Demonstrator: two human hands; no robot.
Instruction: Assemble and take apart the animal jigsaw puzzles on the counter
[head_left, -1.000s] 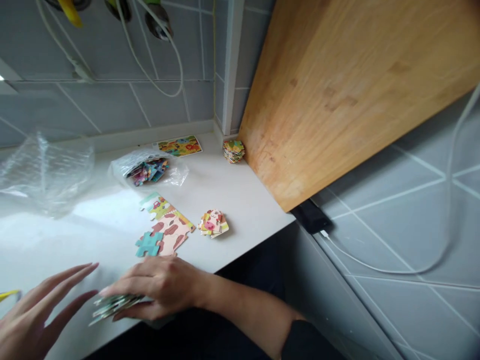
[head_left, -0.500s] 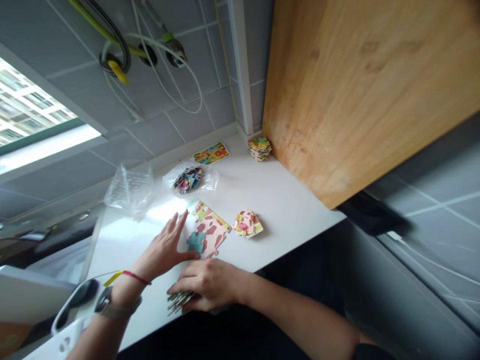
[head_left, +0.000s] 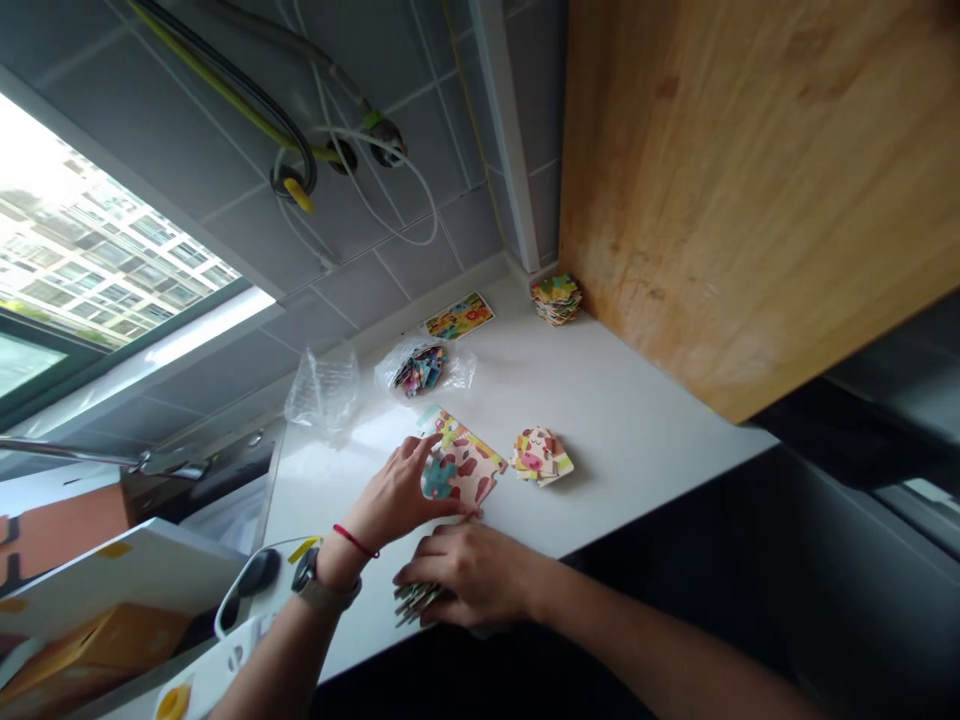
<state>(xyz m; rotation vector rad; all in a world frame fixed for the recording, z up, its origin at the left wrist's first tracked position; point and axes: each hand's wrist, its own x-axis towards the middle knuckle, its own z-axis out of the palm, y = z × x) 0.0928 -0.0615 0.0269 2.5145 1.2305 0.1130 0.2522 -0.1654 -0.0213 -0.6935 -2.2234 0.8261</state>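
Partly joined jigsaw puzzle pieces (head_left: 471,466) lie flat on the white tabletop, showing a pink, brown-spotted animal pattern. A teal piece (head_left: 439,476) sits at their left side; whether it is locked in cannot be told. My left hand (head_left: 397,490) reaches around that side, thumb near the lower edge and bent fingers near the upper left, with a wide gap between. Just below, my right hand (head_left: 469,572) is closed over a stack of puzzle pieces (head_left: 417,602) near the table's front edge. Its fingers partly hide the stack.
A pile of pieces with a pig-like face (head_left: 540,456) lies right of the puzzle. Behind are a plastic bag of pieces (head_left: 424,368), a picture card (head_left: 459,316), another stack (head_left: 556,299) by a wooden panel (head_left: 675,220), and a crumpled clear bag (head_left: 322,395). A power strip (head_left: 217,660) is lower left.
The camera view has shifted, so the scene sits further right. My left hand's fingers have bent and moved closer around the puzzle's left side. My right hand stays on its stack.
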